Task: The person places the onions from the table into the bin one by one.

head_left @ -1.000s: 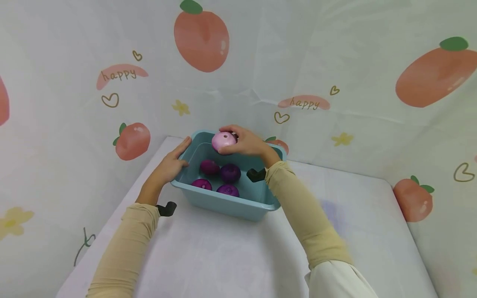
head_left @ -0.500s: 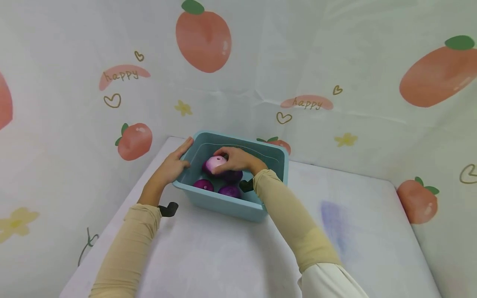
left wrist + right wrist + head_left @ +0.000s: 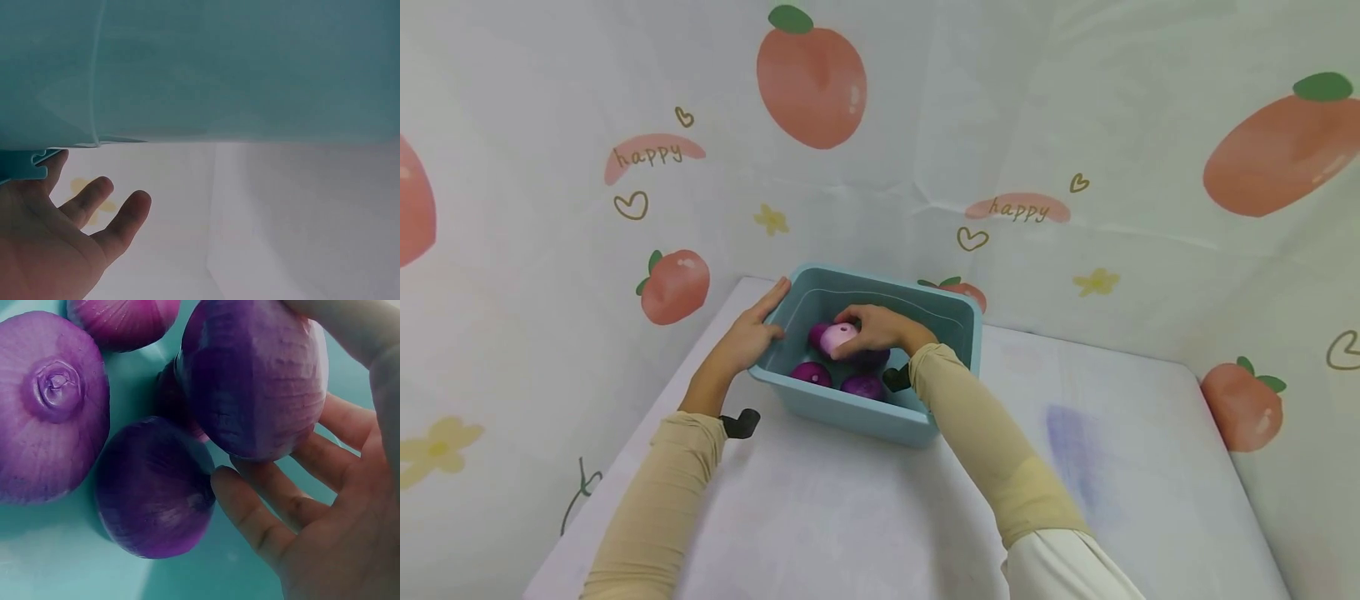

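A light purple onion (image 3: 837,339) is gripped by my right hand (image 3: 882,327), low inside a blue plastic basin (image 3: 850,414). In the right wrist view, the held onion (image 3: 253,381) sits between thumb and fingers above other onions. One dark onion (image 3: 156,490) lies beside my fingertips. In the head view, two purple onions, the left one (image 3: 811,373) and the right one (image 3: 862,386), lie by the near wall. My left hand (image 3: 747,337) holds the basin's left rim. The left wrist view shows its fingers (image 3: 125,222) spread below the rim, outside the basin.
The basin stands on a white-covered table (image 3: 850,517), near the back wall cloth (image 3: 880,192) printed with peaches. A bluish-purple smudge (image 3: 1072,442) marks the cover on the right.
My right hand has lowered the light onion from rim height down into the basin, over the other onions, partly hiding them. The left hand keeps its hold on the rim.
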The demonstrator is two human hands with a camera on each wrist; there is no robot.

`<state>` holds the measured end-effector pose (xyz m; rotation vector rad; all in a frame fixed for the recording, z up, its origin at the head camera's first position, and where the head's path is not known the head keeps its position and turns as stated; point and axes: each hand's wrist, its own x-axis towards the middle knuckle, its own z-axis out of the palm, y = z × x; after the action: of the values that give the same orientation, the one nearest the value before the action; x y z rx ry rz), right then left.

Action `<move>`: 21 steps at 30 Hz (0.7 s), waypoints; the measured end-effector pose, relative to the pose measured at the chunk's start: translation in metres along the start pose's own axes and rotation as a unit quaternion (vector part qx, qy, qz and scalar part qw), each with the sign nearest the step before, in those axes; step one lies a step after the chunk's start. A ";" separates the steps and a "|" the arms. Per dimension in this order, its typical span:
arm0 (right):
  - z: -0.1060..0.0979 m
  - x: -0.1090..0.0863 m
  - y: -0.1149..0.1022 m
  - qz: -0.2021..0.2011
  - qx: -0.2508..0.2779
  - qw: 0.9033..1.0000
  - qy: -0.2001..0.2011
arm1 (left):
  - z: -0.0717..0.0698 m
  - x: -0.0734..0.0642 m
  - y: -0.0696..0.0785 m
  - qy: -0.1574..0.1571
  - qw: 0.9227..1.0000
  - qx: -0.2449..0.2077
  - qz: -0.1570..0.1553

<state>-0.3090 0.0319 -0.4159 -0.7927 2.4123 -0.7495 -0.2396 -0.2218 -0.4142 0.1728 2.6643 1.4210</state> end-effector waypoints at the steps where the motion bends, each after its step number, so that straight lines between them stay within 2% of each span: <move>1: 0.000 0.000 0.000 -0.001 0.001 1.000 -0.001 | 0.000 0.000 0.000 0.001 1.000 -0.001 0.001; 9: -0.003 -0.002 0.000 -0.017 0.031 0.999 -0.010 | 0.001 -0.001 0.004 0.000 1.000 0.003 0.005; 21: -0.005 -0.007 0.002 -0.006 0.021 1.000 -0.004 | 0.002 -0.001 0.005 -0.005 1.000 0.005 0.003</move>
<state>-0.3080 0.0396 -0.4115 -0.7914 2.3783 -0.7979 -0.2385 -0.2171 -0.4114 0.1892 2.6647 1.4055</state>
